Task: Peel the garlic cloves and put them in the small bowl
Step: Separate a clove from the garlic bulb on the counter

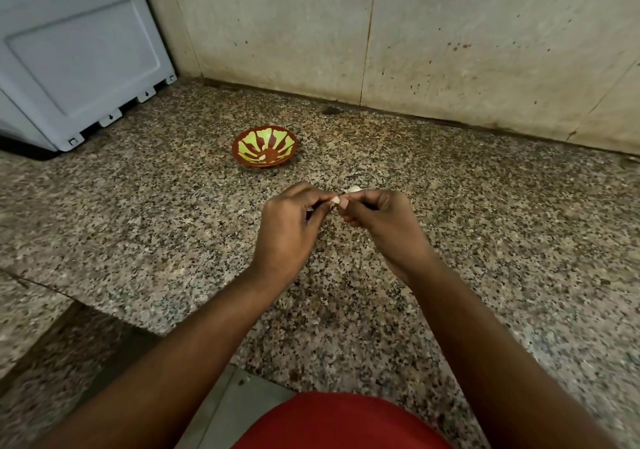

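Observation:
A small red-brown bowl (265, 147) with a green leaf pattern stands on the granite counter beyond my hands, and a pale peeled clove (263, 156) lies inside it near the front. My left hand (289, 225) and my right hand (377, 222) meet above the counter, both pinching one garlic clove (335, 200) between their fingertips. Just behind my right fingers, more pale garlic (354, 189) lies on the counter, partly hidden.
A grey appliance (79, 57) sits at the back left on the speckled granite counter (485, 227). A stained tiled wall (381, 43) closes the back. The counter's front edge steps down at the lower left.

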